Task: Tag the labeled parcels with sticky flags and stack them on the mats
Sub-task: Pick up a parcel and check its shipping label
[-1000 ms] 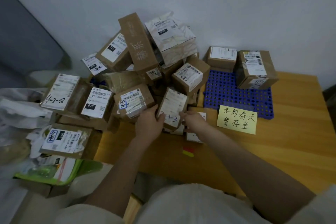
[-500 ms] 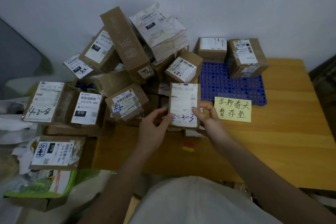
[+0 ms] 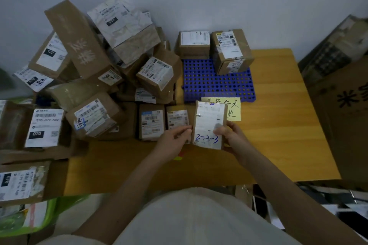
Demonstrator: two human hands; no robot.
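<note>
Parcel [image 3: 209, 124] with "2-2-3" scrawled in blue on its label is what matters here, and it's held up just above the front of the bench [image 3: 278, 117], between both hands. Right hand [image 3: 231, 135] has it clamped along the right edge, thumb lying across the label face, fingers curled round the back. Left hand [image 3: 175, 139] is just touching the left edge with its fingertips, loosely curled; can't really tell if it's pinching the box or just steadying it.

Long axis of the parcel runs away from the person, with the top end leaning slightly right, so it's pretty much pointing straight at the blue mat [image 3: 217, 83]. The mat sits directly beyond it, with only the yellow note [image 3: 234, 110] in between, half hidden behind the parcel's top edge. Two boxes [image 3: 229, 49] already sit on the far side of the mat, so the near rows are free.

Sticky flags [image 3: 179, 157] look like that little red and yellow blob on the bench just below the left hand, partly hidden by the wrist. So my guess is the left hand is the nearer one to grab a flag while the right keeps hold, then it's a short push forward onto the mat. The heap of untagged parcels [image 3: 95, 77] is all off to the left.
</note>
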